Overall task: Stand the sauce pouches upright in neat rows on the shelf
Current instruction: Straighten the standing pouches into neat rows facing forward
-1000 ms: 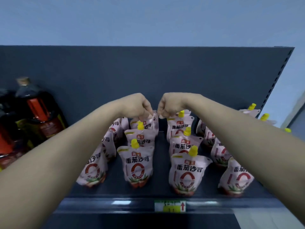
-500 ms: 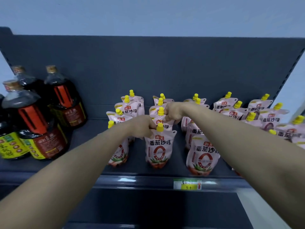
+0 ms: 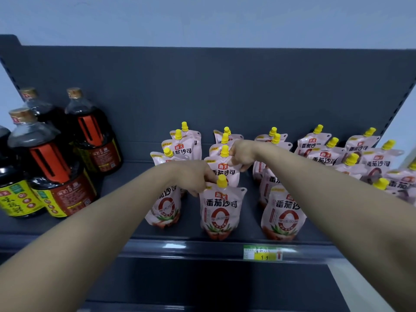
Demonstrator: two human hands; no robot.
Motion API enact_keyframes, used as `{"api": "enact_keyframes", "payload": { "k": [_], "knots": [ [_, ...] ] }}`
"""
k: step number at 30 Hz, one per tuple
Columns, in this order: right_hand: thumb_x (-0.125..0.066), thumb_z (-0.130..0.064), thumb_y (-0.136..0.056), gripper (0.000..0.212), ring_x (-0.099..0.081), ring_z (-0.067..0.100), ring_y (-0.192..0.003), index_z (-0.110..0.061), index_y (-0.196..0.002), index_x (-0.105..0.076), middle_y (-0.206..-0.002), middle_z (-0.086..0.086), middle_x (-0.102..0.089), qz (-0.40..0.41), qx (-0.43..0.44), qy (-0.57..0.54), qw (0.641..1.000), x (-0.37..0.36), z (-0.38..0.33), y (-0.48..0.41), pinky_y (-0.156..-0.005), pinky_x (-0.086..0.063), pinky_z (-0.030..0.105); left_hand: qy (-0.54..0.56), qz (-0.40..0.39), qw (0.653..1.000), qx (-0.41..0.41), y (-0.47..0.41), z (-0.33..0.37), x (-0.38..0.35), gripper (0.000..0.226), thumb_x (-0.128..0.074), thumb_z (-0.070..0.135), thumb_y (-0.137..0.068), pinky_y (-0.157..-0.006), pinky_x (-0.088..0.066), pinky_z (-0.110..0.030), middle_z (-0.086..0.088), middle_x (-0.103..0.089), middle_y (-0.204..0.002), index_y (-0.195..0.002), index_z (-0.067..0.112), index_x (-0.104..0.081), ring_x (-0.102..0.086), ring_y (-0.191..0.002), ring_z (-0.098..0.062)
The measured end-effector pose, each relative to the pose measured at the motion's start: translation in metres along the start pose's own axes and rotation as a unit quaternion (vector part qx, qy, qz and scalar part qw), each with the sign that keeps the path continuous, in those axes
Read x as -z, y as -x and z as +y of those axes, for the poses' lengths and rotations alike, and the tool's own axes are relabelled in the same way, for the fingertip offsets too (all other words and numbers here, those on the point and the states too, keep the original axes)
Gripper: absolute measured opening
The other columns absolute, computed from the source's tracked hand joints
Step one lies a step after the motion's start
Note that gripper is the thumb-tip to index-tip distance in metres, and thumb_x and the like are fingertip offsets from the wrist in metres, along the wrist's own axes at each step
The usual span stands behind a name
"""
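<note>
Two hands work the centre of the frame. Left hand (image 3: pixel 193 176) has its grip closed on the top left corner of the front middle pouch (image 3: pixel 221 212), which stands upright at the shelf (image 3: pixel 180 247) edge, long axis vertical. Right hand (image 3: pixel 242 154), further back, pinches the second pouch (image 3: pixel 225 171) directly behind. Judging by this, the left hand is nearer for squaring the front one.

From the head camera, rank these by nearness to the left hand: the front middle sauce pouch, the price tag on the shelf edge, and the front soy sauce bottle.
1. Front middle sauce pouch: touching the left hand, just right of it.
2. Price tag: lower right, on the shelf edge.
3. Front soy sauce bottle: far left.
</note>
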State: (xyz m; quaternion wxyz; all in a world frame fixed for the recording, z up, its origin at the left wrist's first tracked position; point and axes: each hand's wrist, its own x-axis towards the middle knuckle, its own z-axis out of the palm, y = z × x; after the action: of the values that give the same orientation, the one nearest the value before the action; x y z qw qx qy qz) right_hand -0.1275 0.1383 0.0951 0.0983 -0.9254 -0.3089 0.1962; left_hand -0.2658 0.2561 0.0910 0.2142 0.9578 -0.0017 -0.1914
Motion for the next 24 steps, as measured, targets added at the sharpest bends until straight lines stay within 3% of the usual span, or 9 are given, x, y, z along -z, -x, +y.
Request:
{"api": "enact_keyframes", "payload": {
  "k": [1,3,6,10,13,14,18,22,24],
  "knots": [
    [-0.058,-0.009,-0.092,0.022,-0.062,0.024,-0.099,-0.002,-0.113,-0.062,-0.105,0.008,-0.065,-0.007,0.005,0.012,1.0,0.0,0.0,0.001,-0.073,-0.051,0.027,-0.029,0.0,1.0,0.002,0.002,-0.001,0.003,0.046,-0.052,-0.004,-0.083,-0.093,-0.053,-0.043,-0.005,-0.066,-0.119,-0.122,0.019,-0.062,-0.062,-0.108,-0.023],
    [-0.06,-0.011,-0.091,0.019,-0.061,0.024,-0.09,0.0,-0.106,-0.062,-0.086,0.005,-0.061,-0.016,0.015,0.032,0.999,0.0,0.001,-0.001,-0.068,-0.05,0.028,-0.031,0.001,1.0,0.004,0.005,-0.003,0.011,0.049,-0.053,-0.006,-0.083,-0.097,-0.051,-0.039,0.0,-0.066,-0.12,-0.124,0.02,-0.061,-0.061,-0.11,-0.018],
    [-0.063,-0.013,-0.09,0.008,-0.066,0.025,-0.076,-0.005,-0.088,-0.061,-0.07,0.003,-0.052,-0.02,0.005,0.001,1.0,-0.001,0.001,-0.007,-0.058,-0.054,0.026,0.045,0.017,0.999,0.024,0.01,-0.003,0.022,0.047,-0.048,-0.013,-0.084,-0.078,-0.054,-0.02,-0.001,-0.067,-0.113,-0.122,0.012,-0.061,-0.064,-0.096,-0.011],
    [-0.061,-0.012,-0.092,0.029,-0.068,0.032,-0.084,-0.015,-0.068,-0.046,-0.069,0.006,-0.049,-0.042,0.003,-0.025,0.999,-0.001,-0.002,-0.009,-0.074,-0.057,0.034,0.07,0.111,0.991,0.035,0.005,-0.007,0.034,0.045,-0.039,-0.014,-0.084,-0.065,-0.049,-0.015,0.0,-0.065,-0.098,-0.112,0.011,-0.063,-0.062,-0.078,-0.007],
    [-0.058,0.002,-0.089,0.014,-0.063,0.025,-0.09,-0.011,-0.088,-0.064,-0.091,0.008,-0.061,-0.076,0.017,-0.003,0.997,0.013,0.0,-0.006,-0.083,-0.058,0.036,0.09,0.156,0.983,0.032,-0.004,-0.01,0.038,0.037,-0.043,-0.013,-0.085,-0.078,-0.055,-0.028,-0.003,-0.065,-0.097,-0.107,0.009,-0.064,-0.062,-0.08,-0.012],
    [-0.057,0.006,-0.087,0.024,-0.063,0.021,-0.09,-0.011,-0.099,-0.069,-0.1,0.007,-0.065,-0.082,0.02,0.01,0.996,0.022,0.0,-0.003,-0.084,-0.058,0.035,0.094,0.168,0.981,0.032,-0.007,-0.01,0.04,0.036,-0.045,-0.012,-0.085,-0.084,-0.055,-0.032,-0.005,-0.065,-0.098,-0.107,0.008,-0.064,-0.062,-0.082,-0.014],
    [-0.056,0.009,-0.085,0.033,-0.066,0.011,-0.08,-0.007,-0.11,-0.07,-0.103,0.0,-0.07,-0.002,0.012,0.011,1.0,0.059,0.007,0.002,-0.06,-0.058,0.015,0.076,0.225,0.971,0.03,-0.024,-0.007,0.05,0.032,-0.046,-0.008,-0.086,-0.077,-0.048,-0.027,-0.004,-0.062,-0.098,-0.108,0.006,-0.065,-0.059,-0.09,-0.017],
    [-0.055,-0.006,-0.089,0.031,-0.06,0.035,-0.113,0.004,-0.117,-0.065,-0.122,0.019,-0.065,0.101,0.015,0.11,0.989,0.073,0.013,-0.012,-0.094,-0.053,0.039,0.051,0.245,0.967,0.044,-0.047,-0.007,0.058,0.031,-0.047,-0.003,-0.089,-0.084,-0.047,-0.027,-0.008,-0.066,-0.113,-0.113,0.005,-0.064,-0.06,-0.106,-0.023],
    [-0.056,-0.015,-0.092,0.031,-0.06,0.033,-0.114,0.001,-0.117,-0.066,-0.122,0.017,-0.066,0.111,0.017,0.135,0.984,0.073,0.013,-0.024,-0.091,-0.05,0.034,0.047,0.237,0.969,0.055,-0.06,-0.008,0.06,0.03,-0.054,0.0,-0.086,-0.088,-0.049,-0.03,-0.009,-0.066,-0.114,-0.114,0.005,-0.064,-0.06,-0.106,-0.025]
  ]
}}
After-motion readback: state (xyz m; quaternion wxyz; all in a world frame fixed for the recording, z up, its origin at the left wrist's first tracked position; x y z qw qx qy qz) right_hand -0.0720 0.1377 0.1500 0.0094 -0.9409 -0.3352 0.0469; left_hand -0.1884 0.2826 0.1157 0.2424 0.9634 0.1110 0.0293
